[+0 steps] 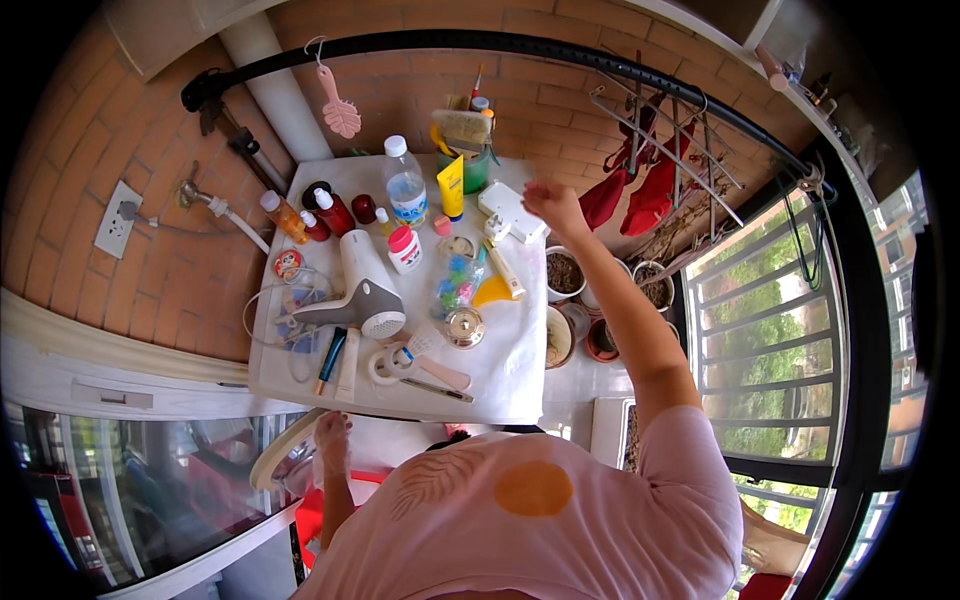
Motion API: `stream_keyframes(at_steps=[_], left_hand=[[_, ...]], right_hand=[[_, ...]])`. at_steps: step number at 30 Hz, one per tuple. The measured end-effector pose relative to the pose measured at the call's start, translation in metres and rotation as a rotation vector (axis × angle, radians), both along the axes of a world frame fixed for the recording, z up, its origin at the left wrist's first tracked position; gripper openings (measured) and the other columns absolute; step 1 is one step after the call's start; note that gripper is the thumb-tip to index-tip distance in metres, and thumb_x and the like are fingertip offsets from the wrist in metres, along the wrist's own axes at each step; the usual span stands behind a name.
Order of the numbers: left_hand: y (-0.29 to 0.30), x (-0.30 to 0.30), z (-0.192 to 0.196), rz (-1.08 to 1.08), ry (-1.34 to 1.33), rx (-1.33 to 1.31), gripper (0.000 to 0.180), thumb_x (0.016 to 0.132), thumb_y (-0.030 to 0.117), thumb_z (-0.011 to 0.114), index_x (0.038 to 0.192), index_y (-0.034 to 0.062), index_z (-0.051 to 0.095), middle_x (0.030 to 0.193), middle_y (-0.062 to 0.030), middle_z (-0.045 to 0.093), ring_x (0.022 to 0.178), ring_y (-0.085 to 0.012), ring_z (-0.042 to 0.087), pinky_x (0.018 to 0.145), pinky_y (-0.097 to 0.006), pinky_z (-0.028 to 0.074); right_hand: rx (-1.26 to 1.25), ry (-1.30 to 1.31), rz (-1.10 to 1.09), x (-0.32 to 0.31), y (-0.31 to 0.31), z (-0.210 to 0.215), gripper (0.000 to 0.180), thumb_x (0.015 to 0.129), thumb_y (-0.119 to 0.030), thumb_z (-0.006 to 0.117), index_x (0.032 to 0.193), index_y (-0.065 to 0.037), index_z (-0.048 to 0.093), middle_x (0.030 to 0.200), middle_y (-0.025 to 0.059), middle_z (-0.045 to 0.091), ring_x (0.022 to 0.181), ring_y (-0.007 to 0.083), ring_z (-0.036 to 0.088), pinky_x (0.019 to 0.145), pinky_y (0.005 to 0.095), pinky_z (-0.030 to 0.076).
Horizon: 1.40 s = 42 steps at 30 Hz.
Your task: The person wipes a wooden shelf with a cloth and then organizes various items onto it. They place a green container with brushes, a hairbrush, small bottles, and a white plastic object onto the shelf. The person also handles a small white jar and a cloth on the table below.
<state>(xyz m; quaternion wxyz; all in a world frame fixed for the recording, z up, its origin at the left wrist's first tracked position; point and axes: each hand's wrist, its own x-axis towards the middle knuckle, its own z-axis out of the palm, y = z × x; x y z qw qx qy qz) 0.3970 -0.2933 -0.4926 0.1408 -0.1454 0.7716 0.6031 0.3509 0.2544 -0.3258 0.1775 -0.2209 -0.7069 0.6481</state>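
Observation:
My right hand (554,207) is raised at the table's far right corner, fingers curled in; anything inside them is hidden. Beside it lies a white box-like device (511,210). Below the table's near left edge hangs my left hand (333,436), its fingers closed. A beige curved rim (272,452) is right beside that hand; whether they touch I cannot tell. On the white-covered table (500,385) rest a white and grey hair dryer (367,290), a clear bottle (405,185), a yellow tube (452,188), a white bottle with red cap (404,250) and a round metallic lid (464,327).
A green cup (476,172) with brushes stands at the back. Tape rolls (382,365), a blue tube (331,355) and red bottles (334,213) share the tabletop. A black rail (440,40) crosses above, with a hanger rack (675,130). Potted plants (564,275) stand to the right.

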Motion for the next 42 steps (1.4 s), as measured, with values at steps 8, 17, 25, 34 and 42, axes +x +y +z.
stream_keyframes(at_steps=[8,17,25,34,42], left_hand=[[0.043,0.075,-0.010,0.205,-0.055,0.058,0.015,0.083,0.011,0.054,0.095,0.0036,0.055,0.080,-0.0060,0.058,0.065,-0.0136,0.055,0.057,-0.024,0.043],[0.119,0.188,0.015,0.299,-0.189,-0.115,0.015,0.081,0.013,0.051,0.090,0.0033,0.056,0.078,-0.0047,0.056,0.066,-0.0134,0.054,0.061,-0.026,0.044],[0.136,0.246,0.017,0.565,-0.216,-0.092,0.012,0.078,0.006,0.053,0.089,0.0023,0.057,0.075,-0.0058,0.057,0.065,-0.0152,0.056,0.059,-0.026,0.045],[0.135,0.242,-0.006,0.493,-0.210,-0.131,0.012,0.080,0.009,0.052,0.087,0.0008,0.057,0.076,-0.0066,0.057,0.066,-0.0153,0.056,0.060,-0.027,0.045],[0.132,0.233,0.003,0.443,-0.258,-0.171,0.013,0.079,0.011,0.053,0.085,0.0012,0.058,0.076,-0.0066,0.057,0.066,-0.0158,0.056,0.061,-0.028,0.045]], right_hand=[[0.494,-0.113,-0.002,-0.075,0.052,-0.035,0.069,0.061,-0.020,0.073,0.118,0.006,0.046,0.110,0.0216,0.056,0.104,0.0288,0.055,0.088,0.0335,0.044],[0.477,-0.008,0.347,-0.146,0.061,-0.064,0.120,0.052,-0.029,0.084,0.139,-0.006,0.005,0.140,0.0204,0.020,0.129,0.0329,0.023,0.106,0.0346,0.025],[0.484,0.116,0.386,-0.172,0.062,-0.074,0.112,0.050,-0.025,0.085,0.136,-0.005,0.016,0.133,0.0173,0.029,0.125,0.0297,0.032,0.104,0.0343,0.029],[0.324,0.259,0.489,-0.180,0.062,-0.073,0.099,0.048,-0.019,0.086,0.126,-0.004,0.028,0.121,0.0124,0.046,0.114,0.0246,0.044,0.099,0.0325,0.034],[0.198,0.214,0.482,-0.171,0.060,-0.064,0.093,0.050,-0.013,0.085,0.124,-0.002,0.031,0.121,0.0118,0.047,0.113,0.0223,0.046,0.098,0.0320,0.036]])
